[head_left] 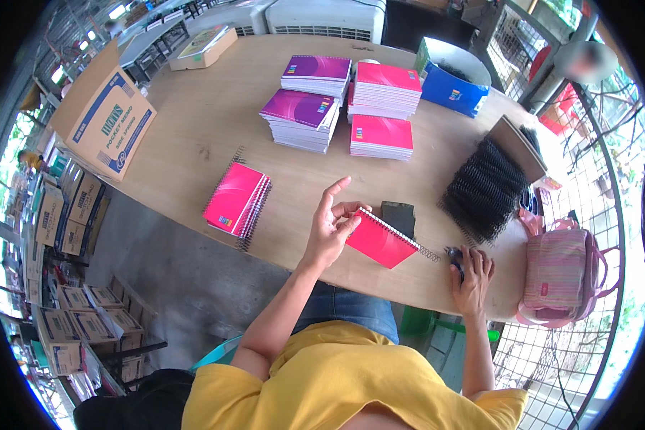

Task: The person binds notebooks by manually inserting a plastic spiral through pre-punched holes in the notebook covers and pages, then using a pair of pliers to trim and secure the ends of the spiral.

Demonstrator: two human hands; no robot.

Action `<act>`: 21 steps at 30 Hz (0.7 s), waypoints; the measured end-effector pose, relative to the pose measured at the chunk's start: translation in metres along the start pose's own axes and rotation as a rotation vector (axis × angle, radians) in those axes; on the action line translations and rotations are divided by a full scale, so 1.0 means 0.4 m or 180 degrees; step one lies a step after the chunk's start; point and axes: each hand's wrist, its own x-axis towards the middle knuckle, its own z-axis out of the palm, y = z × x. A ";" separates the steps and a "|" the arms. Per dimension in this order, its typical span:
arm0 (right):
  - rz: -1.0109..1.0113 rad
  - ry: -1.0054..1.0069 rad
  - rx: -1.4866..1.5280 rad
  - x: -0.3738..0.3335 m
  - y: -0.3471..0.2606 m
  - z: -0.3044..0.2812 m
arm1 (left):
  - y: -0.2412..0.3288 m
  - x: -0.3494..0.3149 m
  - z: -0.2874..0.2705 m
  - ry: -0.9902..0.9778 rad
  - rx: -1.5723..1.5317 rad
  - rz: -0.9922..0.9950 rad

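While the left hand (330, 231) pinches one small rectangular pinkish-red notebook with a white-edged wire spine (382, 241) by its upper-left end, thumb against fingers and index finger stretched upward, the right hand (473, 278) lies low at the right, fingers partly curled over one small dark hand tool (455, 261); whether it grips the tool or only rests on it, I cannot tell. The held notebook is tilted over the near edge of the light wooden bench (172, 136), in front of the person. Its long axis slants from upper left to lower right, with the bound edge facing away from the person and a loose tail of dark coil (429, 254) sticking out toward the right hand.

Just beyond it sits one flat dark-grey block (398, 216). To the left lies one pile of pinkish-red coil-bound notebooks (236, 198), its separate books too overlapped to count. Farther back are four stacks: two purple-covered notebook stacks (298, 107) and two pinkish-red-covered notebook stacks (382, 133). At the right are one heap of black spiral coils (486, 190), one blue-and-white cardboard box (451, 95) and one pink striped fabric bag (562, 276).
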 end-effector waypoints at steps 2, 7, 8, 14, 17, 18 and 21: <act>-0.0219 0.0336 -0.0121 0.023 -0.009 -0.022 | 0.009 -0.004 0.010 -0.0019 -0.0063 0.0000; -0.1108 0.0707 0.0554 0.202 -0.118 -0.170 | 0.020 -0.009 0.026 -0.0130 -0.0031 0.0055; -0.1402 0.0707 0.0451 0.239 -0.150 -0.194 | 0.022 -0.009 0.030 -0.0151 -0.0056 0.0067; -0.2829 0.0869 0.0104 0.360 -0.276 -0.226 | 0.033 -0.023 0.029 -0.0169 0.0081 -0.0015; -0.3190 0.1109 -0.0061 0.384 -0.295 -0.213 | 0.042 -0.031 0.024 -0.0127 0.0211 -0.0070; -0.3280 0.1098 -0.0120 0.390 -0.295 -0.212 | 0.048 -0.034 0.025 -0.0110 0.0228 -0.0095; -0.3413 0.1098 -0.0219 0.392 -0.292 -0.202 | 0.056 -0.037 0.026 -0.0041 0.0323 -0.0228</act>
